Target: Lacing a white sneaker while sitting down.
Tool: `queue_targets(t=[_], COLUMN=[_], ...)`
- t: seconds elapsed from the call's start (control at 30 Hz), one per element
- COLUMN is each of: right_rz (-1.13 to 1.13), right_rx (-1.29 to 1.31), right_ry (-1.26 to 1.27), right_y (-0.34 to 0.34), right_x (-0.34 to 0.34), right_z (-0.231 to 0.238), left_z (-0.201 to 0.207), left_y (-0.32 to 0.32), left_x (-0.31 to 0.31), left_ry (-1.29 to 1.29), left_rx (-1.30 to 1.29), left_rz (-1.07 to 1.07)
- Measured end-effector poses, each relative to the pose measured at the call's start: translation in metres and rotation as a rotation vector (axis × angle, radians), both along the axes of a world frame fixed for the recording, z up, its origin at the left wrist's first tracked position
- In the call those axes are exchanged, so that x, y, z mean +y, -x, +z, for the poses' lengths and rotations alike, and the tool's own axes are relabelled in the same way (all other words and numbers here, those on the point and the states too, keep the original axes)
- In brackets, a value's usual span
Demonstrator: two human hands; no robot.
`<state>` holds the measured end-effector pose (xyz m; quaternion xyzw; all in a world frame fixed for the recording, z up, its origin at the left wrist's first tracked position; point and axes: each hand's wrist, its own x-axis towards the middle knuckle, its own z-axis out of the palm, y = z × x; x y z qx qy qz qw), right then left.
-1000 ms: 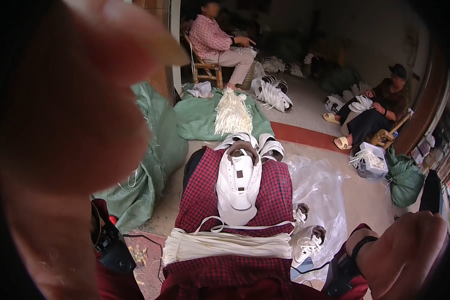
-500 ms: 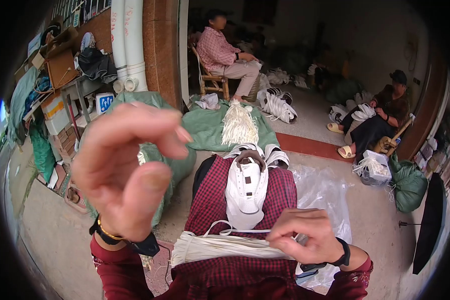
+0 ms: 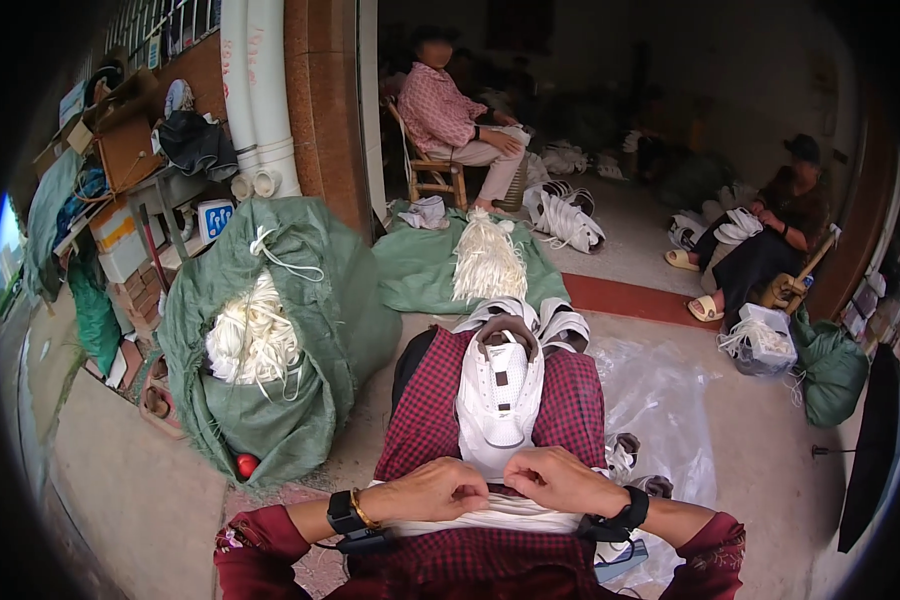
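A white shoe (image 3: pixel 500 400) rests toe toward me on my lap, over red-and-black checked cloth (image 3: pixel 425 400). Just below its toe, my left hand (image 3: pixel 438 490) and my right hand (image 3: pixel 562 482) are close together, knuckles up, with fingers curled shut. The right fingers pinch a white shoelace, mostly hidden by the hand. What the left fingers hold, if anything, cannot be made out. Under both wrists, a bundle of white shoelaces (image 3: pixel 490 522) lies across my lap, partly covered by my hands. More white shoes (image 3: pixel 564 328) stand beyond my knees.
Left, a green sack (image 3: pixel 345 300) holds tangled white laces (image 3: pixel 253 335). Ahead, a lace pile (image 3: pixel 489 262) lies on green sheeting (image 3: pixel 410 275). Clear plastic (image 3: pixel 660 385) covers floor on the right. Two people sit farther off, one on a bamboo chair (image 3: pixel 435 180), among shoes.
My left hand has come down from its raised place at left to beside the right hand. My right hand has moved left toward the shoe's toe. The lace sack is uncovered.
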<state>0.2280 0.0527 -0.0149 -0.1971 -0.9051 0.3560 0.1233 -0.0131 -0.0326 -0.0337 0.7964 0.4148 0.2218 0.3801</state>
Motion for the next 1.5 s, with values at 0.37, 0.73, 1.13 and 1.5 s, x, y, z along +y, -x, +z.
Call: queue_targets(t=[0.37,0.73,1.13,1.5], right_rz=[0.095,0.010,-0.011,-0.307], right_rx=[-0.069,0.075,0.058,0.340], right_ry=[-0.066,-0.011,0.056,0.478], right_y=[-0.003,0.000,0.005,-0.020], right_x=[-0.008,-0.013,-0.012,0.011], right_z=[0.001,0.004,0.012,0.058], left_z=[0.002,0.017,0.020,0.076], left_y=[0.002,-0.002,-0.007,0.000], left_x=[-0.003,-0.004,-0.007,0.003], left_ry=[-0.101,0.016,0.029,-0.068], left_rx=[-0.033,-0.052,-0.093,-0.201], left_rz=[-0.027,0.117,0.101,0.200])
